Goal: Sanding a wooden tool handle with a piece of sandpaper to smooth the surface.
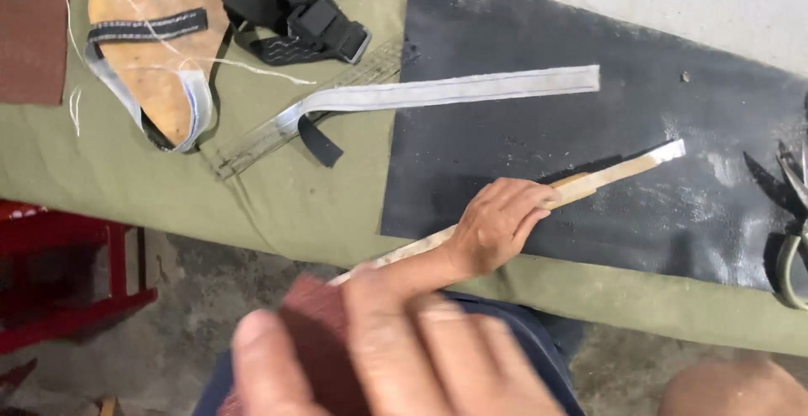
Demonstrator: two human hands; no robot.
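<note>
Hands are seen from above, over a table covered in olive cloth (pixel 278 189). A long pale strip (pixel 589 182) is pinched between the thumb and curled fingers of one hand (pixel 497 224) at the centre of the frame; the strip runs from lower centre up to the right, and its far end lies on a black sheet (pixel 522 138) spread over the right half of the table. Which of the person's hands this is cannot be told for sure. Its forearm is crossed by the nearer hand (pixel 396 349), which is blurred at the bottom of the frame; its fingers are laid close together over a reddish-brown piece (pixel 316 323), and whether that piece is gripped or only covered cannot be told.

A second grey strip (pixel 454 89) lies flat across the top edge of the black sheet, well apart from the held strip. At the upper left, a tan sole (pixel 147 37) with straps attached rests on the cloth, and black buckled straps (pixel 303 12) lie just beside it. Shears (pixel 791 214) are seen at the right edge. A red stool (pixel 59 273) stands at the lower left.
</note>
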